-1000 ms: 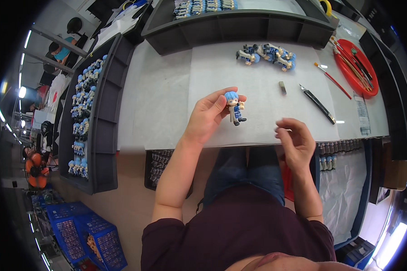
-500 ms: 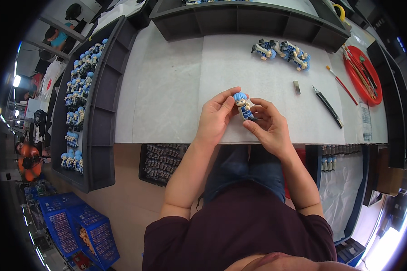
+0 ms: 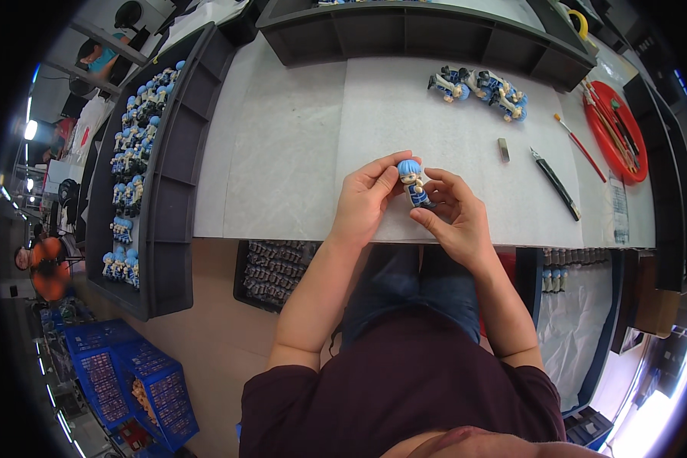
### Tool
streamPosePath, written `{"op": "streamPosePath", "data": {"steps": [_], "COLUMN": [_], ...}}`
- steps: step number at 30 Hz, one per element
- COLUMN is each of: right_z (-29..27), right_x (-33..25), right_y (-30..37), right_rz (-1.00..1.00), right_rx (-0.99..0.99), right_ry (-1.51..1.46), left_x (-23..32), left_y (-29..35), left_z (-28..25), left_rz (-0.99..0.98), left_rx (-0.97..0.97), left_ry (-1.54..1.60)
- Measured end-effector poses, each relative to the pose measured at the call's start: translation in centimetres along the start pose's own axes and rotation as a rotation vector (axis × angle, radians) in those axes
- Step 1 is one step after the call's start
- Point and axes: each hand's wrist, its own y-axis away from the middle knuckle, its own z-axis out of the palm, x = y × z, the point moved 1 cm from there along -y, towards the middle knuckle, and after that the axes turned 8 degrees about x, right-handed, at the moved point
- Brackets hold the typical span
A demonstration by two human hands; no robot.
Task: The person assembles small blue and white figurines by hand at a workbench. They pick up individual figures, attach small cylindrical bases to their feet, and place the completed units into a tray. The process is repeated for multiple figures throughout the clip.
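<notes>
A small blue-haired figurine [image 3: 415, 185] in a blue and cream outfit is held upright between my hands, over the table's near edge. My left hand [image 3: 365, 197] pinches it at the head with thumb and fingers. From the other side, my right hand [image 3: 459, 216] grips it near the feet, thumb below and fingers curled behind. Several similar figurines [image 3: 504, 95] lie in a heap farther back on the white sheet [image 3: 374, 99]. Right of my hands rest a small grey block [image 3: 504, 150], a black craft knife [image 3: 555, 183] and a red-handled paintbrush [image 3: 580, 147].
A dark crate [image 3: 177, 160] with rows of figurines stands on the left; another crate [image 3: 404, 37] spans the back. A red oval tray [image 3: 640, 145] holds brushes and tools at right. Below the table are a tray of small dark parts [image 3: 271, 271] and a lined bin [image 3: 576, 328].
The figurine has turned slightly, so its face and front show more toward me. Both hands keep hold of it in nearly the same place.
</notes>
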Motion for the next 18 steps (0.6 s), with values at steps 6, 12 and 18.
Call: {"op": "streamPosePath", "data": {"steps": [6, 12, 18], "right_z": [-0.06, -0.13, -0.03], "right_x": [-0.1, -0.35, -0.15], "right_y": [0.08, 0.14, 0.21], "right_rz": [0.029, 0.043, 0.037], "right_rx": [0.014, 0.018, 0.022], "right_ry": [-0.028, -0.051, -0.062], "left_x": [0.04, -0.22, -0.29], "left_y": [-0.05, -0.11, -0.04], "left_z": [0.23, 0.11, 0.03], "left_rz": [-0.027, -0.018, -0.004], "left_rx": [0.034, 0.047, 0.04], "left_ry": [-0.019, -0.029, -0.045]}}
